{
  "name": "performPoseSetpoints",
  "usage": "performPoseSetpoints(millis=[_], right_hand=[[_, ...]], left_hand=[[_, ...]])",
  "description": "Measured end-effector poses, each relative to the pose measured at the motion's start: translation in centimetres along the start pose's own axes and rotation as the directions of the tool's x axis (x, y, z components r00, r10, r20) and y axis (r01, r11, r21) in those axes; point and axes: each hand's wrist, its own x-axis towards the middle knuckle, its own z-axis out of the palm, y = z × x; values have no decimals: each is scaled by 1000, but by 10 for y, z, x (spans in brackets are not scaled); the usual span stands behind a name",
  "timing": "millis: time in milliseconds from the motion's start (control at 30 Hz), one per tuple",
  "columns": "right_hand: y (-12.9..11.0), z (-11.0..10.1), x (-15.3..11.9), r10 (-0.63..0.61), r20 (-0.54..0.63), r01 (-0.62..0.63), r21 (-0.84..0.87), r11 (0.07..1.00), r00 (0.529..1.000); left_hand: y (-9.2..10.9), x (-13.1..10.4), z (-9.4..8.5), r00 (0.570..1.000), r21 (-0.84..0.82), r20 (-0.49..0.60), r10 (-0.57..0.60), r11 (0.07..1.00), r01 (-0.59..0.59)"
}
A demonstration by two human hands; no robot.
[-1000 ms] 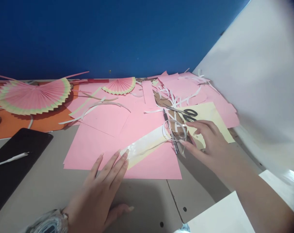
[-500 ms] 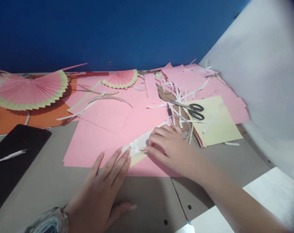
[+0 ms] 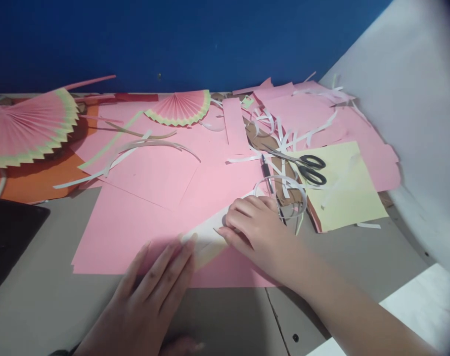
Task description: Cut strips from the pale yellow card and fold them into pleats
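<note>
A whitish strip (image 3: pixel 210 228) with a pale yellow edge lies slantwise on a large pink paper sheet (image 3: pixel 136 227). My left hand (image 3: pixel 154 291) rests flat, its stretched fingertips on the strip's near left end. Over the strip's right part, my right hand (image 3: pixel 256 225) is closed, its fingers curled and the thumb against the strip. Whatever its fingers grip is hidden under them. Just beyond that hand lie a thin, pale see-through ring (image 3: pixel 304 198) and a black pen (image 3: pixel 266 173).
Black-handled scissors (image 3: pixel 310 169) lie partly on yellow paper (image 3: pixel 347 198) at right. Two pleated pink-and-yellow paper fans (image 3: pixel 178 109) (image 3: pixel 32 128) stand at back and left. White paper offcuts (image 3: pixel 280 131) are scattered behind. A dark flat device (image 3: pixel 13 237) lies at left; a blue wall (image 3: pixel 210 44) rises behind.
The view has shifted, so the table things sit wider and the dark device is more cut off. Both hands stay on the strip; its bright glare has faded.
</note>
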Motion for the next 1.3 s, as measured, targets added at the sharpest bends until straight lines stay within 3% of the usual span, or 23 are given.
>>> performPoseSetpoints(millis=[200,400,700,1067,1300], right_hand=[[0,3,-1,-31,-29,29,-57,998,999],[1,6,0,-56,-71,52,-53,997,996],[2,5,1,-73,-60,70,-63,996,995],[3,5,0,-79,-39,76,-58,995,996],[5,6,0,-80,-26,80,-31,996,996]], left_hand=[[0,-4,5,998,17,55,-5,1000,4],[1,-8,9,998,17,43,-38,999,38],[7,11,0,993,-48,-3,-122,991,122],[-1,12,-2,997,-15,75,-9,1000,10],[1,10,-3,998,-3,63,15,1000,-15]])
